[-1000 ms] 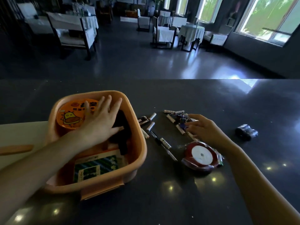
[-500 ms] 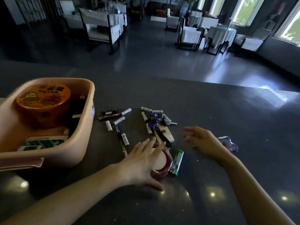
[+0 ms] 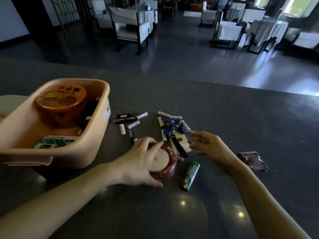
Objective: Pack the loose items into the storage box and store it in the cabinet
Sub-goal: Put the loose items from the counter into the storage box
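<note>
A peach storage box (image 3: 96, 149) stands at the left of the dark counter, with an orange round tin (image 3: 61, 99) and a green-and-white packet (image 3: 51, 143) inside. My left hand (image 3: 143, 161) is closed around a red tape roll (image 3: 170, 167) lying on the counter. To the right of it my right hand (image 3: 208, 144) hovers with fingers apart, touching a white card with a black strap (image 3: 180, 144). A green lighter (image 3: 190, 175) lies in front of the roll. Several small batteries (image 3: 133, 124), a key fob (image 3: 125, 117) and a blue key bunch (image 3: 170, 129) are scattered between box and hands.
A crumpled dark wrapper (image 3: 252, 160) lies to the right of my right arm. A pale lid or board (image 3: 10, 102) shows behind the box at the far left. The counter's far edge (image 3: 224, 85) drops to a dining room with covered chairs and tables.
My left hand left the box, crossed to the right and closed on the tape roll. My right hand drew slightly back from the pile. The view shifted right.
</note>
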Action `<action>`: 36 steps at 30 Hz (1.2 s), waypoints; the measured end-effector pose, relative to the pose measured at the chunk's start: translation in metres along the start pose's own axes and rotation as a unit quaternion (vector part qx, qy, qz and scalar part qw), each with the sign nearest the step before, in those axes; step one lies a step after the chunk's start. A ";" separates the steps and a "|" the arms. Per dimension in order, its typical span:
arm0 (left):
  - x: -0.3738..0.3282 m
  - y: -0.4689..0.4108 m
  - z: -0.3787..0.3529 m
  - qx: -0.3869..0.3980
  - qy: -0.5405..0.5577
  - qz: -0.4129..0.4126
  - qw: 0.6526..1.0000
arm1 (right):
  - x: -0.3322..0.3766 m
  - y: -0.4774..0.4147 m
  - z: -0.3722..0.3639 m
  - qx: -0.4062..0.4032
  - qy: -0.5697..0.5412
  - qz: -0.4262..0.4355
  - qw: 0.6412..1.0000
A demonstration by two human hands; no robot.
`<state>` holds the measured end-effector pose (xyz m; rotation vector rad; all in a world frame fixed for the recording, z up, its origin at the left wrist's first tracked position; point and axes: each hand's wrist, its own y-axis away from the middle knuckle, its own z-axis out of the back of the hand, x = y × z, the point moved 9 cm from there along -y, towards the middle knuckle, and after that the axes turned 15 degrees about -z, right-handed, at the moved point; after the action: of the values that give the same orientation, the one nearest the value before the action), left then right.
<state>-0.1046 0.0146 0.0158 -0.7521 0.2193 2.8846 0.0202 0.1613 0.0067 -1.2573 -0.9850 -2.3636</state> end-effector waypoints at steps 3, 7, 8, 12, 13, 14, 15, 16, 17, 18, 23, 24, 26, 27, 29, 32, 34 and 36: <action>0.010 0.033 0.050 -0.066 0.014 0.022 0.998 | 0.033 -0.010 -0.028 0.017 0.006 0.039 0.999; 0.026 0.085 0.104 -0.131 0.007 0.048 0.990 | 0.093 -0.013 -0.081 0.020 0.033 0.128 0.991; 0.029 0.097 0.118 -0.150 0.003 0.045 0.988 | 0.110 -0.011 -0.093 0.019 0.041 0.156 0.987; 0.061 0.149 0.187 -0.243 -0.059 0.043 0.967 | 0.168 -0.003 -0.152 0.005 0.120 0.234 0.965; 0.077 0.163 0.200 -0.254 -0.069 0.060 0.963 | 0.179 -0.002 -0.169 0.001 0.145 0.250 0.957; 0.095 0.175 0.208 -0.256 -0.072 0.078 0.961 | 0.188 -0.002 -0.186 -0.002 0.167 0.260 0.951; 0.112 0.184 0.212 -0.248 -0.074 0.091 0.962 | 0.194 -0.002 -0.202 -0.010 0.187 0.262 0.947; 0.128 0.190 0.212 -0.236 -0.076 0.096 0.964 | 0.199 -0.004 -0.215 -0.021 0.206 0.260 0.943; 0.142 0.194 0.209 -0.219 -0.076 0.093 0.968 | 0.202 -0.008 -0.226 -0.033 0.222 0.251 0.942; 0.154 0.196 0.203 -0.199 -0.072 0.085 0.974 | 0.203 -0.012 -0.234 -0.044 0.234 0.237 0.942; 0.199 0.193 0.162 -0.091 -0.044 0.030 0.994 | 0.196 -0.031 -0.249 -0.050 0.216 0.173 0.960; 0.204 0.191 0.157 -0.077 -0.041 0.020 0.996 | 0.193 -0.032 -0.248 -0.042 0.185 0.165 0.968; 0.211 0.188 0.153 -0.055 -0.054 0.001 0.997 | 0.188 -0.030 -0.245 -0.022 0.120 0.150 0.981; 0.213 0.186 0.153 -0.046 -0.068 -0.006 0.997 | 0.187 -0.028 -0.244 -0.017 0.096 0.146 0.984; 0.215 0.180 0.151 -0.027 -0.093 -0.019 0.995 | 0.187 -0.026 -0.244 -0.016 0.069 0.143 0.987; 0.216 0.172 0.146 0.006 -0.136 -0.022 0.990 | 0.188 -0.026 -0.246 -0.005 0.060 0.135 0.989; 0.214 0.169 0.143 0.026 -0.228 -0.032 0.973 | 0.187 -0.026 -0.246 -0.002 0.061 0.130 0.990; 0.210 0.169 0.144 0.023 -0.276 -0.048 0.960 | 0.187 -0.026 -0.245 -0.005 0.068 0.132 0.989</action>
<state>-0.3849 -0.1018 0.0534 0.0675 0.1715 2.8436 -0.2529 0.0232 0.0531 -1.1338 -0.7175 -2.2178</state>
